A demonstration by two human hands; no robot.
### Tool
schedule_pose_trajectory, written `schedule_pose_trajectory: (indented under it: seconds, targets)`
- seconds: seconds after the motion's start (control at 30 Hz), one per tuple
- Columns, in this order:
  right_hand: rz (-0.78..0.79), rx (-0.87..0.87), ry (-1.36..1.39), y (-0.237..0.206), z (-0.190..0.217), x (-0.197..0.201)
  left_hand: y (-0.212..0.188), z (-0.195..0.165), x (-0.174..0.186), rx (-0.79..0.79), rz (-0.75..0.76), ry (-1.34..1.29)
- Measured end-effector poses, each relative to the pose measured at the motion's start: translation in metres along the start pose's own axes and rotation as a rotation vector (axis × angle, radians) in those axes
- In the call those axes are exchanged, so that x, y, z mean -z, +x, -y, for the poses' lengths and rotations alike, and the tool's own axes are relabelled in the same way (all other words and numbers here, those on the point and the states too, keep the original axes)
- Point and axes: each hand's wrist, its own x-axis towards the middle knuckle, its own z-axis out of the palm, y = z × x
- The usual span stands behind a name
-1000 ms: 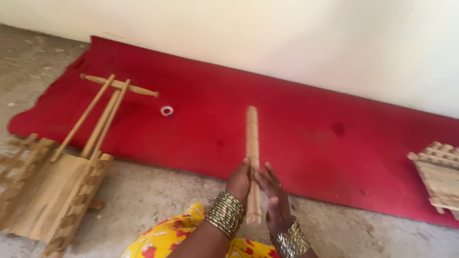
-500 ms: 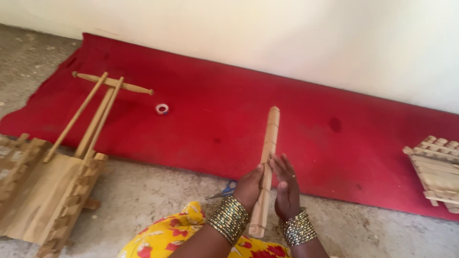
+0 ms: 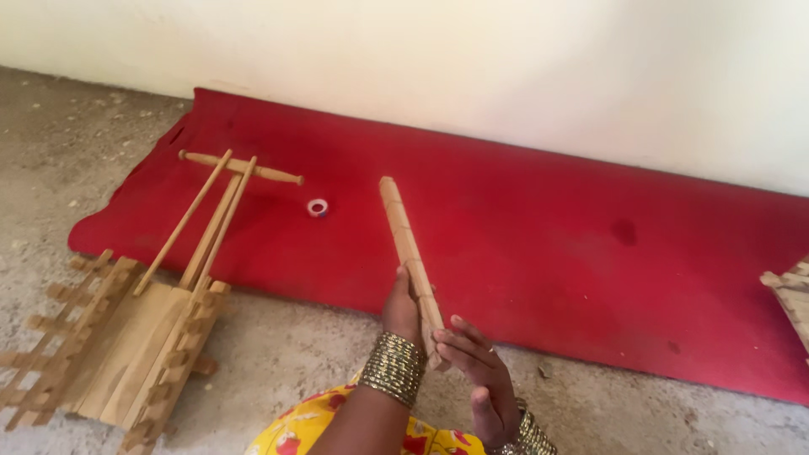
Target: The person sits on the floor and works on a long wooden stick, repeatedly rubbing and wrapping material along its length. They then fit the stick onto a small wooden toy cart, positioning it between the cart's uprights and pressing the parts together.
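A long wooden bar point(image 3: 404, 240) made of stacked sticks slants up and to the left over the red mat point(image 3: 548, 219). My left hand point(image 3: 402, 310) grips its lower part from the left. My right hand point(image 3: 479, 371) presses flat against the bar's bottom end, fingers extended. Both wrists carry stacks of golden bangles. Yellow flowered cloth covers my lap at the bottom edge.
A wooden slatted frame point(image 3: 109, 345) lies on the concrete floor at the left, with long wooden rods point(image 3: 211, 219) resting from it onto the mat. A small roll of tape point(image 3: 317, 207) sits on the mat. Another wooden piece point(image 3: 792, 295) pokes in at the right edge. A white wall runs behind.
The bar has swung from leaning right to leaning left. The view has shifted right and down, so the frame and rods sit further right in the picture.
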Motion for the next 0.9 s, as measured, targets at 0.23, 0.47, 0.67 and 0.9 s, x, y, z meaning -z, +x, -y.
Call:
schedule_pose_trajectory:
  seconds: [0.23, 0.47, 0.67, 0.9]
  targets:
    - [-0.062, -0.204, -0.24, 0.002, -0.007, 0.004, -0.044, 0.03, -0.031, 0.193, 0.165, 0.256]
    - [-0.072, -0.135, -0.268, 0.002, -0.001, 0.001, -0.037, 0.019, -0.028, 0.135, 0.231, 0.228]
    - [-0.069, 0.039, 0.127, -0.002, 0.009, -0.004, -0.009, -0.002, -0.009, 0.0, 0.055, 0.024]
    - [0.052, 0.092, -0.179, -0.004, 0.022, -0.014, -0.002, 0.005, -0.011, -0.114, 0.004, -0.131]
